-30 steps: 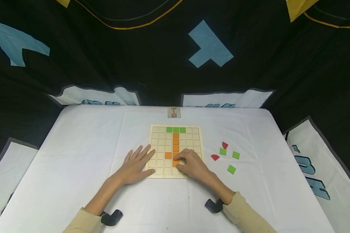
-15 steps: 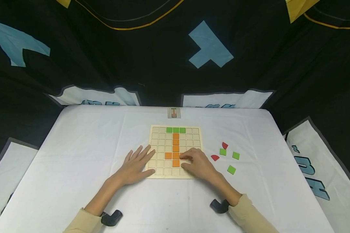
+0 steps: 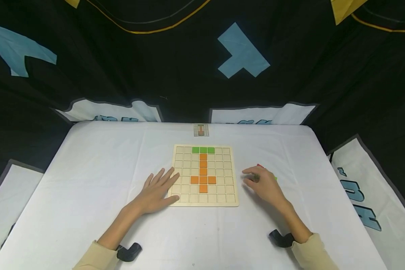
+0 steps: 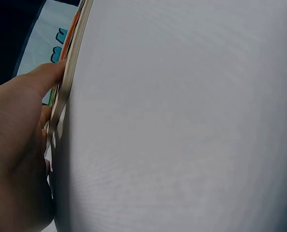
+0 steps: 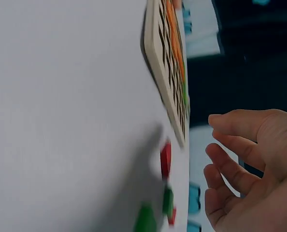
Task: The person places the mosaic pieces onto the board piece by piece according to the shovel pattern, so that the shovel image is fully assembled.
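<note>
My left hand (image 3: pixel 158 193) rests with spread fingers on the left edge of a wooden grid board (image 3: pixel 222 198). In the left wrist view the thumb (image 4: pixel 51 75) touches the board's rim. Three green square tiles (image 3: pixel 203 150) sit in the top row, above a cross-like column of orange square tiles (image 3: pixel 203 171). To the right of the board my right hand (image 3: pixel 264 185) hovers over loose pieces, fingers loosely bent and holding nothing. It mostly hides them in the head view. The right wrist view shows red pieces (image 5: pixel 165 158) and green tiles (image 5: pixel 146 220) on the cloth below.
A small printed card (image 3: pixel 201 130) with a grid picture lies beyond the board, near the far table edge. White cloth (image 3: pixel 104 168) covers the table. Dark curved devices (image 3: pixel 129 252) sit at both wrists. A black curtain (image 3: pixel 189 75) hangs behind.
My right hand has let go of an orange tile, leaving it in the cell right of the column, and has moved right over the loose pieces. The left hand stays put.
</note>
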Demonstrator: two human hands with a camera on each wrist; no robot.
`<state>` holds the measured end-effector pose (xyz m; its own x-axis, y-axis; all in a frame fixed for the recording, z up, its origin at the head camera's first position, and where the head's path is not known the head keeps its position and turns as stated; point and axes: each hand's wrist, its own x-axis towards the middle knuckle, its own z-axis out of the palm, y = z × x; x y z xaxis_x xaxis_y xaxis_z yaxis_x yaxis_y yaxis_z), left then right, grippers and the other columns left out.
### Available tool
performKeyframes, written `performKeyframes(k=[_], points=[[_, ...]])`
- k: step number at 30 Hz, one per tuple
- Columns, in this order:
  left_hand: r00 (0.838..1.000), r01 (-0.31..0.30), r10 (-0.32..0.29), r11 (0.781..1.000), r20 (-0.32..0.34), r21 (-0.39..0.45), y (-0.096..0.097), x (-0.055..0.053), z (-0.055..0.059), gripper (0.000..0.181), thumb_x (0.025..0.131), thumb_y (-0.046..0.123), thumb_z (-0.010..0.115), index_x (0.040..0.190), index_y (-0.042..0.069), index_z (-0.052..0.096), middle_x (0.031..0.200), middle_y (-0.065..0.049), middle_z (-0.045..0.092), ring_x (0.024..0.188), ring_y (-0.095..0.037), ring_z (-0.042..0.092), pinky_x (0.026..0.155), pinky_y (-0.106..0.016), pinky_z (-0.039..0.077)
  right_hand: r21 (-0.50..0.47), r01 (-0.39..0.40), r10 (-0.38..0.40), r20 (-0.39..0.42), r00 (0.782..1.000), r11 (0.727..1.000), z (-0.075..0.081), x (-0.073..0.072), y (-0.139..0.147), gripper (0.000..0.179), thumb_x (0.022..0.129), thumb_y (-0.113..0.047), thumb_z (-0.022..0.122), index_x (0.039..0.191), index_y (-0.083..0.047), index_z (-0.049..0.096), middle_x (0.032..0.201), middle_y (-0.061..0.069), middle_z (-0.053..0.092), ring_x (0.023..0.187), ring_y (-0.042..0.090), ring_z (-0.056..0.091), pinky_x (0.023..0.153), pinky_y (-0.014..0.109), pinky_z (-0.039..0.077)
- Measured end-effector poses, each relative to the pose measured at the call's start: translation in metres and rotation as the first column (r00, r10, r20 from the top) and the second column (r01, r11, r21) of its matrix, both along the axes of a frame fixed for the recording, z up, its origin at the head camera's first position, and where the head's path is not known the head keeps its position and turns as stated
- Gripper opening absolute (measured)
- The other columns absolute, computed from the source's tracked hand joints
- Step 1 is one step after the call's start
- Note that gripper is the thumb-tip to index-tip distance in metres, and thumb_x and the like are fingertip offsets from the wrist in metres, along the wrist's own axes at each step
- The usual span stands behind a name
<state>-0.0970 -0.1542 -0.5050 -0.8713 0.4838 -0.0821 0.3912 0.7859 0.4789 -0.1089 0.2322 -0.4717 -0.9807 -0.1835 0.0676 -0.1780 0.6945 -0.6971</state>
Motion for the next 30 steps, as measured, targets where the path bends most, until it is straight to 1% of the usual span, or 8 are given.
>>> performKeyframes(k=[4,9,13,17,20,22,27,30], points=[[1.000,0.000,0.000,1.000,-0.001,-0.001,0.000,0.000,0.000,0.075,0.097,0.050,0.057,0.158,0.013,0.032,0.165,-0.011,0.017,0.150,-0.040,0.007,0.114,-0.065,0.000,0.022,0.063,-0.063,0.013,0.998,0.998,0.001,0.003,0.029,0.028,0.088,-0.006,0.075,0.115,-0.002,0.072,0.125,0.017,0.065,0.121,0.039,0.055,0.099,0.057,0.044],[1.000,0.000,0.000,1.000,-0.006,0.004,-0.001,0.000,-0.001,0.075,0.097,0.051,0.056,0.158,0.013,0.032,0.165,-0.011,0.017,0.150,-0.040,0.007,0.114,-0.065,0.000,0.029,0.109,-0.111,0.067,0.992,0.994,-0.002,0.006,0.061,0.032,0.091,-0.007,0.072,0.122,-0.002,0.069,0.130,0.020,0.061,0.120,0.040,0.055,0.096,0.057,0.045],[1.000,0.003,-0.003,1.000,-0.016,0.014,-0.001,0.000,-0.001,0.075,0.097,0.051,0.056,0.157,0.013,0.032,0.165,-0.012,0.018,0.150,-0.040,0.008,0.114,-0.065,0.001,0.071,0.145,-0.152,0.120,0.981,0.987,-0.005,0.009,0.080,0.036,0.091,-0.009,0.071,0.126,0.000,0.066,0.133,0.024,0.057,0.121,0.043,0.053,0.096,0.059,0.044],[1.000,0.008,-0.007,1.000,-0.025,0.026,-0.002,0.000,-0.001,0.075,0.097,0.051,0.056,0.157,0.012,0.033,0.164,-0.013,0.019,0.149,-0.041,0.009,0.114,-0.066,0.001,0.110,0.165,-0.182,0.166,0.969,0.980,-0.009,0.011,0.089,0.038,0.090,-0.009,0.072,0.126,0.001,0.066,0.134,0.028,0.054,0.125,0.047,0.048,0.099,0.062,0.040],[1.000,0.009,-0.008,1.000,-0.026,0.030,-0.002,0.000,-0.001,0.075,0.097,0.050,0.057,0.157,0.012,0.033,0.164,-0.013,0.019,0.149,-0.041,0.009,0.114,-0.066,0.001,0.123,0.170,-0.190,0.181,0.965,0.978,-0.011,0.012,0.092,0.038,0.090,-0.008,0.072,0.126,0.001,0.066,0.133,0.029,0.054,0.123,0.047,0.049,0.097,0.062,0.041],[1.000,0.007,-0.006,1.000,-0.020,0.027,-0.002,0.000,-0.001,0.075,0.097,0.050,0.057,0.157,0.012,0.033,0.164,-0.012,0.018,0.150,-0.041,0.009,0.114,-0.065,0.001,0.125,0.173,-0.193,0.179,0.965,0.977,-0.013,0.012,0.092,0.038,0.090,-0.007,0.072,0.126,0.002,0.066,0.133,0.029,0.054,0.122,0.047,0.049,0.097,0.061,0.042],[1.000,0.001,-0.001,1.000,-0.008,0.015,-0.001,0.000,0.001,0.076,0.097,0.050,0.058,0.157,0.013,0.033,0.165,-0.011,0.018,0.150,-0.040,0.008,0.114,-0.065,0.001,0.111,0.178,-0.194,0.158,0.968,0.978,-0.016,0.011,0.093,0.037,0.090,-0.008,0.071,0.126,0.002,0.065,0.134,0.029,0.054,0.126,0.048,0.047,0.101,0.061,0.038],[1.000,0.004,-0.003,1.000,-0.012,0.009,0.000,0.000,0.001,0.076,0.097,0.050,0.057,0.157,0.012,0.033,0.164,-0.012,0.018,0.150,-0.041,0.008,0.114,-0.066,0.001,0.102,0.176,-0.190,0.149,0.970,0.979,-0.017,0.010,0.092,0.038,0.090,-0.008,0.071,0.126,0.003,0.065,0.134,0.029,0.055,0.128,0.048,0.046,0.103,0.061,0.037]])
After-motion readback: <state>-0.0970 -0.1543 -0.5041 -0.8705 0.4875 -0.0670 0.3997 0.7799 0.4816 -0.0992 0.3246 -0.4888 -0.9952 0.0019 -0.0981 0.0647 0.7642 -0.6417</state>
